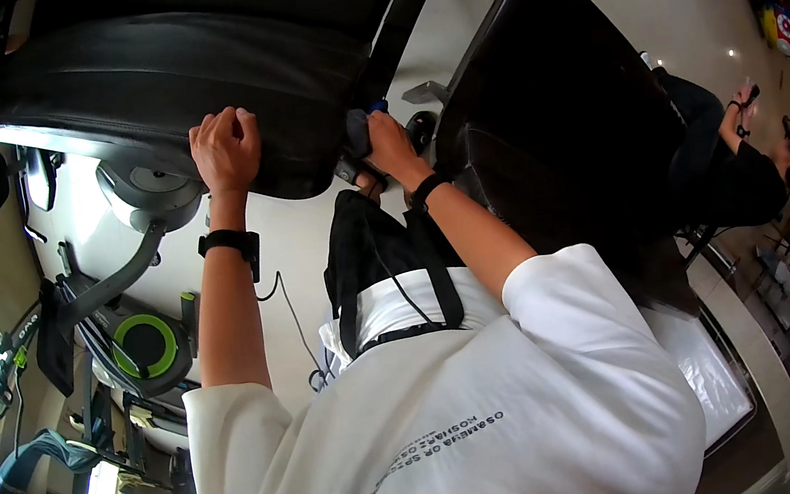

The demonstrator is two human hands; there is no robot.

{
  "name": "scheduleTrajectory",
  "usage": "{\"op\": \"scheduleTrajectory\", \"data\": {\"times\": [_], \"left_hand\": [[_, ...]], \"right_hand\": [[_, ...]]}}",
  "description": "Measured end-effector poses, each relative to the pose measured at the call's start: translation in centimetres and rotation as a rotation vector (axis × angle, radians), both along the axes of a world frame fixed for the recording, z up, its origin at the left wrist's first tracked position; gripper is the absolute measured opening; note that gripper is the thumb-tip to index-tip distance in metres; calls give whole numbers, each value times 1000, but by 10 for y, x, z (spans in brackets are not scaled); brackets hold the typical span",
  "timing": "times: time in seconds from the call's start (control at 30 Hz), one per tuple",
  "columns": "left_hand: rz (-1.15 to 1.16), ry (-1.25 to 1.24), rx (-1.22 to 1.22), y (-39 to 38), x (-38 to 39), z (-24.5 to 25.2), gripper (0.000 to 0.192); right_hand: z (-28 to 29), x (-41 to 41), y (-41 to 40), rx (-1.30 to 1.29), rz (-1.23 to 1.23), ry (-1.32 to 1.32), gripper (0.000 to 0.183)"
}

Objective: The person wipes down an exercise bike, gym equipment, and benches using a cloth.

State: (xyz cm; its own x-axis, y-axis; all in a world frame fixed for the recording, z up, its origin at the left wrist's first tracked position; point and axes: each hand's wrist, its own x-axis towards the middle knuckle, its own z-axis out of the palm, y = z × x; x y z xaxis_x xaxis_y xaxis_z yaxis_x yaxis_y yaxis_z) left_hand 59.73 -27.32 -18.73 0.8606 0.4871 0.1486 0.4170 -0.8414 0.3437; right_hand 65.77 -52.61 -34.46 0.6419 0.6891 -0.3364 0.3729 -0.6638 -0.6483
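My left hand point(226, 149) is curled into a fist against the front part of a black leather-like padded seat point(139, 93); nothing shows between its fingers. My right hand point(392, 143) is closed on a bunched dark grey cloth point(358, 133) beside the seat's right corner, near a black frame bar point(401, 19). A small blue thing point(379, 107) shows just above the fingers of that hand. Both wrists wear black bands. To the right of my right hand stands a large dark padded piece point(559, 118) with a curved frame.
Exercise machines, one with a green-ringed disc point(144, 345), stand at the left. A grey round housing point(151, 183) is under the seat. A thin black cable point(285, 293) hangs near my legs. Another person point(724, 163) in dark clothes sits at the right. Colourful items point(774, 4) lie at the upper right.
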Motion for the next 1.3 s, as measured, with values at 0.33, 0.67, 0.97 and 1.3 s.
{"op": "scheduleTrajectory", "data": {"times": [0.33,0.67,0.97,1.3], "left_hand": [[-28,7,-24,-3,3,2,33],[-59,2,0,-7,8,-1,34],[-75,0,44,-9,11,0,31],[-483,32,-265,3,3,-8,24]], "right_hand": [[-35,6,-2,11,46,79,40],[-25,2,4,-27,-82,-79,35],[7,17,-1,-566,-3,183,30],[153,-12,11,312,-279,503,52]]}}
